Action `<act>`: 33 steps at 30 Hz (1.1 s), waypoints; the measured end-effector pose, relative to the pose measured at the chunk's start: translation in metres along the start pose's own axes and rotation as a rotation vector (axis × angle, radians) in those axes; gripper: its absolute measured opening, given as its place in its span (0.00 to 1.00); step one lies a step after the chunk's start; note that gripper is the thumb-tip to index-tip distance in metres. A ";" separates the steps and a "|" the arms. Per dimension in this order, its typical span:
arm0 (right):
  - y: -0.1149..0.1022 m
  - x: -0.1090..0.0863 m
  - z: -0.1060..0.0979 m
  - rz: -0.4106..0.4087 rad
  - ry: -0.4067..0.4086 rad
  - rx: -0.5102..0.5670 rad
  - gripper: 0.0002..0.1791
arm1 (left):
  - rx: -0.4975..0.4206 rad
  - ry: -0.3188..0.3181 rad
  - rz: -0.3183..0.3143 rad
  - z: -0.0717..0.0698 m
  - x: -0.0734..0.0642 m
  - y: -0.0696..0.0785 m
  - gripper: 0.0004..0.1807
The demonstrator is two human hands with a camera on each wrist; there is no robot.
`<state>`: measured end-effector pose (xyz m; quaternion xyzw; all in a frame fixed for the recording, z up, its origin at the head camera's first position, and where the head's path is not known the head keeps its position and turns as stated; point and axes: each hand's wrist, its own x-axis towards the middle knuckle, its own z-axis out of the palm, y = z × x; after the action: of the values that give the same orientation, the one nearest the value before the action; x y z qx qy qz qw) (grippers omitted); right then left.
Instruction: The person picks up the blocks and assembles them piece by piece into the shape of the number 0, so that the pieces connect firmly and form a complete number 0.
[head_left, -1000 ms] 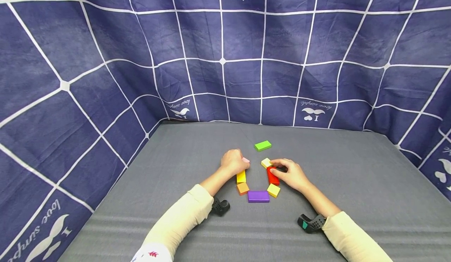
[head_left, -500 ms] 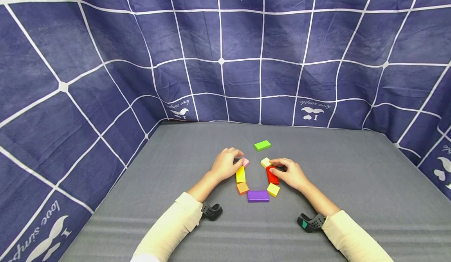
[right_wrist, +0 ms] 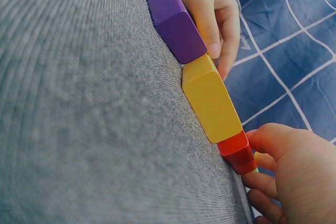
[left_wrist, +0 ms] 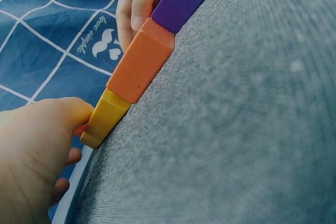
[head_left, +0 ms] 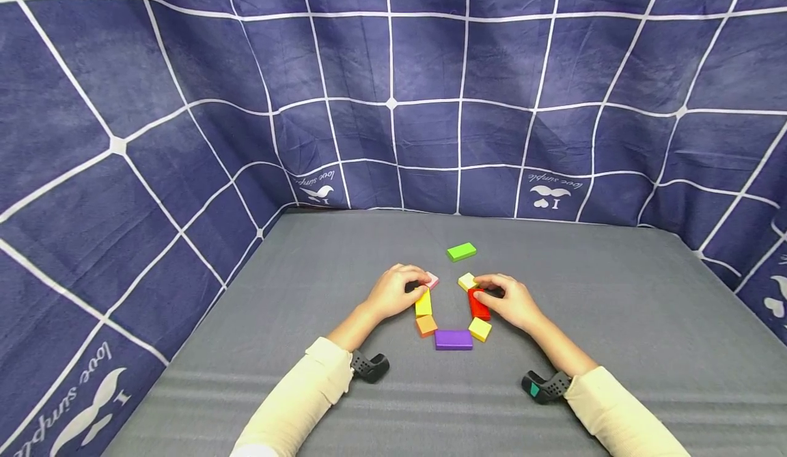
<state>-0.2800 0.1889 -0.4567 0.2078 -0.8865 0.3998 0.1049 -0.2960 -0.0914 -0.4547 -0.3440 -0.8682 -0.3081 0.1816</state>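
Observation:
In the head view my left hand (head_left: 392, 292) reaches in from the left, its fingertips at a small pink block (head_left: 433, 281). Its thumb lies by the far end of a long yellow block (head_left: 423, 303). My right hand (head_left: 513, 301) holds a long red block (head_left: 478, 305) with the thumb over its far end, the index finger beside a pale yellow block (head_left: 466, 281). An orange block (head_left: 425, 326), a purple block (head_left: 453, 340) and a yellow square block (head_left: 480, 329) continue the U-shaped row toward me. The outer fingers are partly hidden in both wrist views.
A lime green block (head_left: 461, 251) lies apart, beyond the row's two ends. All the blocks lie on a grey cloth-covered table (head_left: 344, 245). A blue curtain with white lines (head_left: 430, 136) hangs behind it and along the sides.
My left hand has drawn back to the left from over the pink block, uncovering it, then its fingertips returned to that block. My right hand has stayed at the red block.

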 end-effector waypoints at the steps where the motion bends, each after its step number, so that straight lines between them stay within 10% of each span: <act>1: 0.000 0.000 0.000 -0.001 0.000 -0.002 0.16 | -0.007 -0.003 -0.003 0.000 0.000 0.000 0.10; 17: -0.004 0.007 -0.009 0.025 -0.025 0.008 0.16 | -0.057 -0.007 -0.017 0.004 0.001 -0.004 0.09; 33: -0.013 0.074 -0.032 0.070 -0.057 -0.077 0.16 | -0.106 -0.019 -0.049 0.003 0.001 -0.002 0.10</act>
<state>-0.3395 0.1839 -0.4010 0.1838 -0.9107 0.3626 0.0735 -0.2984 -0.0901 -0.4572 -0.3347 -0.8606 -0.3545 0.1473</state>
